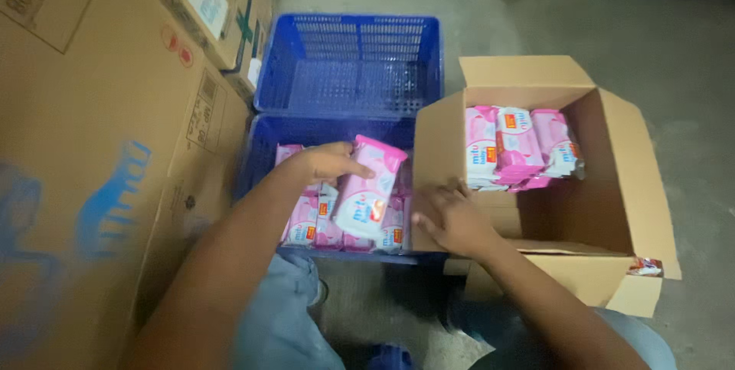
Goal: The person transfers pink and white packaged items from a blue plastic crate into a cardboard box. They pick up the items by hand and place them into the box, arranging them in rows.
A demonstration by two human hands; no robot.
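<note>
Head view, single frame.

Left hand (325,162): grip closed on one pink and white soft pack (369,186), fingers wrapped over its upper left edge, thumb side hidden. The pack is held upright and slightly tilted, above the near blue crate (264,152), toward that crate's right wall.

Near blue crate: holds a row of like pink packs (318,224) standing along its near edge; the far part of its floor is hidden behind the held pack and the hand. Its right wall meets the left wall of the cardboard box (612,178).

Right hand (452,217): fingers loosely spread, palm down, resting at the near left corner of the cardboard box, touching its left wall. Nothing visible in its grip; whether the fingertips pinch the cardboard cannot be told.

Cardboard box: flaps open, stands on the concrete floor (674,71). Stack of pink packs (521,148) packed against its far wall; the near half of its bottom is bare. One small pack (645,266) lies on the near right flap.

Far blue crate (348,60): touches the far edge of the near crate, mesh walls, no contents seen.

Large cartons (99,132): stacked along the left, close against both crates' left walls. Open floor lies right of and beyond the cardboard box.
</note>
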